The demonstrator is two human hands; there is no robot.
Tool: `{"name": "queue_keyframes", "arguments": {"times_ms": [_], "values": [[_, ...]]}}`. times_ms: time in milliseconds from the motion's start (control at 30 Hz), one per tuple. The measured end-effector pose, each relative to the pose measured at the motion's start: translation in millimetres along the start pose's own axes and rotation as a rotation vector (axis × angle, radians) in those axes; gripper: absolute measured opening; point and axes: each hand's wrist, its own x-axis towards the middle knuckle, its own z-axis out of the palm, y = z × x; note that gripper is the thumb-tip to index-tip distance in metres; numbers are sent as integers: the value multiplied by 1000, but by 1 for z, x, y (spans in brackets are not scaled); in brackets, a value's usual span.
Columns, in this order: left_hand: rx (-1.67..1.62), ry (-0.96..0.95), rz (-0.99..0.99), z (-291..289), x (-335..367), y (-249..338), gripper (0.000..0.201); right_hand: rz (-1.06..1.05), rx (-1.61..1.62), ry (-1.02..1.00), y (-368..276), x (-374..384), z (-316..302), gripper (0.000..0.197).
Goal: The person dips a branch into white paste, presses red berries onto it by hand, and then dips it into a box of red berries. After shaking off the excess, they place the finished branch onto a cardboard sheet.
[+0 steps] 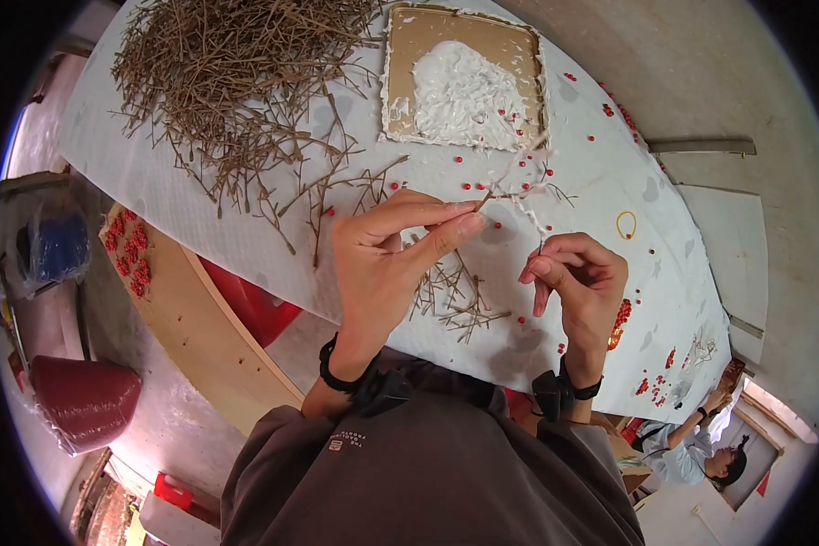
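Between the thumb and forefinger of my left hand [382,250] is the bare brown stem of a small branching twig [524,202]. Several of its branches are smeared with white paste and spread over the table. My right hand [584,278] is closed in a pinch at the lower end of a white-coated branch, which seems to belong to the same twig. Just beyond them sits a gold-coloured tray [482,25] with a heap of thick white paste [469,91]. Loose red beads [498,225] lie scattered around the twig.
A large pile of brown twigs [237,82] covers the far left of the table, with a smaller bunch [460,296] below my hands. Red bead clusters [621,323] and a yellow rubber band [626,225] lie rightward. Bead clusters [129,250] rest on a board. Another person [692,455] works at lower right.
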Motion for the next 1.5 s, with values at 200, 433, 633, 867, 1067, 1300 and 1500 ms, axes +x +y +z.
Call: {"name": "queue_keyframes", "arguments": {"times_ms": [200,433,633,867,1067,1300,1500], "values": [[49,12,8,2,1,0,16,146,11,-62,0,3,-4,6],[90,32,-56,5,0,7,15,-10,-141,105,1,0,3,7],[133,23,-15,8,0,9,14,-238,-349,312,-2,0,15,10],[145,37,-32,8,0,9,15,-269,-364,316,-3,0,11,10],[-164,32,-144,9,-2,3,17,-45,-43,59,-1,-2,-5,6],[-271,-33,-193,10,-3,6,20,-31,30,26,1,-2,-6,6],[-332,-73,-222,9,-4,4,22,56,52,-21,5,4,-2,6]]}}
